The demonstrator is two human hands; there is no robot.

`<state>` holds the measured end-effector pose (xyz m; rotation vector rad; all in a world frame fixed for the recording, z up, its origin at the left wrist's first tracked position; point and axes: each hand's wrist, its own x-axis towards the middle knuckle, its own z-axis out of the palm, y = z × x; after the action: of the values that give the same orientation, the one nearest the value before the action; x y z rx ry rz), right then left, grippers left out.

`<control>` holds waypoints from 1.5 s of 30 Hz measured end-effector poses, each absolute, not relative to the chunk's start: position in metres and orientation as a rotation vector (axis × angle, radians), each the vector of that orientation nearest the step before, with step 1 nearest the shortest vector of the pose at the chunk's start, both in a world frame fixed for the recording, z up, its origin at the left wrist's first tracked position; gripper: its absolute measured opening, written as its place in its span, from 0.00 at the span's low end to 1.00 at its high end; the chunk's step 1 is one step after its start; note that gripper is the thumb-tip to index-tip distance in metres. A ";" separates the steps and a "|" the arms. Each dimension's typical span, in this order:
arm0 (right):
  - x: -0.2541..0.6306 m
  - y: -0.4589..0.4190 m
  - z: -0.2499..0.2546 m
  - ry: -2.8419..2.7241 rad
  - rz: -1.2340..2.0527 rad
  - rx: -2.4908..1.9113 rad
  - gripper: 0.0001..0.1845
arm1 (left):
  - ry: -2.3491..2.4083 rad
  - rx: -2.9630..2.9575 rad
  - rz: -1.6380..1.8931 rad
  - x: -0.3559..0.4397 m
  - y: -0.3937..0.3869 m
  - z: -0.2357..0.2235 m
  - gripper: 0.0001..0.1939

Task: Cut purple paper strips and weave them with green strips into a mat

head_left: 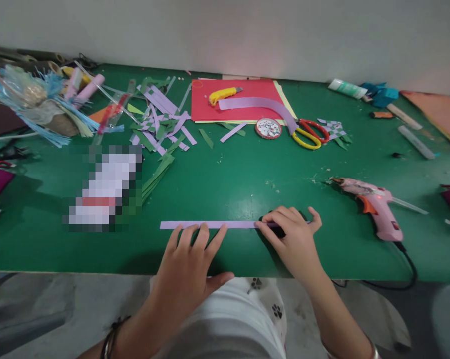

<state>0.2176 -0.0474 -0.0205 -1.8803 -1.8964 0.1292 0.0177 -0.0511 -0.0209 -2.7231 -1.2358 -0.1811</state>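
A narrow purple paper strip (243, 224) lies flat and crosswise near the front of the green table. Spread across its left half, my left hand (193, 249) rests its fingertips on the lower edge, thumb held out to the side. My right hand (290, 232) is bent over the right part of the strip, with thumb and index finger pinched together on it and the little finger raised. The strip's right end is mostly hidden under that hand. Above my left hand sits a bundle of green paper strips (157, 177).
A pink glue gun (382, 204) with a cord lies right. Scissors (309, 133), a yellow cutter (225, 93) and red paper (202, 112) are at the back. Purple and green scraps (163, 119) are heaped back left, near a blurred-out phone-like object (105, 187).
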 end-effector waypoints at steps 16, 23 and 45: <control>0.254 -0.052 -0.021 -1.949 0.199 -1.861 0.22 | -1.280 -2.804 -0.340 0.033 -0.054 -0.029 0.35; 0.262 -0.053 -0.021 -1.940 0.184 -1.874 0.21 | -1.380 -2.869 -0.070 0.038 -0.052 -0.020 0.38; 0.258 -0.055 -0.022 -1.923 -0.035 -1.981 0.23 | -1.436 -2.862 0.003 0.046 -0.049 -0.013 0.37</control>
<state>0.2579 -0.0546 -0.0224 -1.9807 -1.9232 -0.0346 0.0465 -0.0488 -0.0127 -2.8619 -1.4361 0.0028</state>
